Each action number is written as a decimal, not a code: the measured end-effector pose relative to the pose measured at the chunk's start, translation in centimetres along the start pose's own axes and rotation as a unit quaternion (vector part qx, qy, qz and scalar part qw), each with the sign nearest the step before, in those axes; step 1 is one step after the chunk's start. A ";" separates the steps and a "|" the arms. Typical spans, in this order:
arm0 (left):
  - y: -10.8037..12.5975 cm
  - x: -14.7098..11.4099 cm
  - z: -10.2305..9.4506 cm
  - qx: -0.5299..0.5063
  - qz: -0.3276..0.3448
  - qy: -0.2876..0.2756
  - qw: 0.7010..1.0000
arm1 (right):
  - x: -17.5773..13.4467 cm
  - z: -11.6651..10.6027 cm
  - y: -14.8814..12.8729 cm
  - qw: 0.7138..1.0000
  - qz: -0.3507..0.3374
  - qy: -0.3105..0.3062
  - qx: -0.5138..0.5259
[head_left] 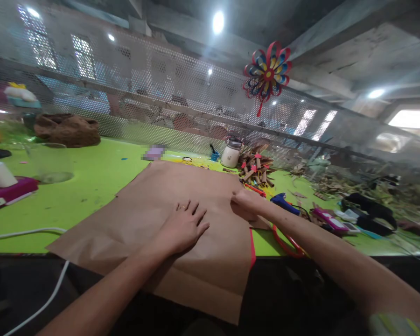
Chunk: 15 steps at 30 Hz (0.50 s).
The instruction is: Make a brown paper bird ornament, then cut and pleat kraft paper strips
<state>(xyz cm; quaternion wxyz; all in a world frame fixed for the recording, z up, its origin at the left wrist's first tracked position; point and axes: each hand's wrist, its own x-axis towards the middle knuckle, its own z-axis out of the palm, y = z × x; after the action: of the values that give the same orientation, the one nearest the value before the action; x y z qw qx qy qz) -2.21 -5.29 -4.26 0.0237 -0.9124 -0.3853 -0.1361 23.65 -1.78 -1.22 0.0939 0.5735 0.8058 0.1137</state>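
Note:
A large sheet of brown paper (143,186) lies on the green tabletop, its near edge hanging over the table's front. Flat on its middle rests my left hand (184,228), fingers spread, a ring on one of them. My right hand (247,203) is closed at the sheet's right edge, fingers curled on the paper; their tips are partly hidden. A small brown paper flap (261,223) sticks out below that hand. Red shows under the sheet's right side. Near my right forearm lie a red loop-shaped handle (289,245) and a blue tool (284,204), probably a glue gun.
Behind the paper stand a lidded jar (231,154), a small blue pot (214,156) and a pile of brown rolls (257,170). A clear cup (56,163), power strip (12,191) and white cable (52,296) are left. Dried plant scraps (367,184) lie right, before a perforated screen (182,93).

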 end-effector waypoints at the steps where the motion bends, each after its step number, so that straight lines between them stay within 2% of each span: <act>1: 0.0 0.0 0.0 -0.001 -0.001 0.000 1.000 | 0.0 -0.1 0.1 1.000 -0.025 -0.006 -0.010; 5: 0.0 -0.1 0.1 -0.003 -0.007 -0.003 1.000 | 0.5 -0.5 0.8 0.992 -0.109 -0.039 -0.046; 10: 0.2 -0.1 0.2 -0.001 -0.005 0.002 1.000 | 1.1 -0.4 1.3 0.963 -0.231 -0.045 -0.133; 13: 0.2 -0.1 0.3 0.004 -0.002 0.007 1.000 | 0.9 -0.1 1.2 0.971 -0.209 -0.035 -0.115; 15: 0.1 -0.1 0.4 0.005 -0.003 0.008 1.000 | 0.8 0.2 1.0 0.987 -0.151 -0.027 -0.057</act>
<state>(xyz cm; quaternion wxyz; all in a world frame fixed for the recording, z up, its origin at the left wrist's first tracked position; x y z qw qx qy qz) -2.09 -5.33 -4.66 0.0308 -0.9101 -0.3883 -0.1416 24.37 -0.72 -1.10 0.1646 0.4421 0.8723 0.1282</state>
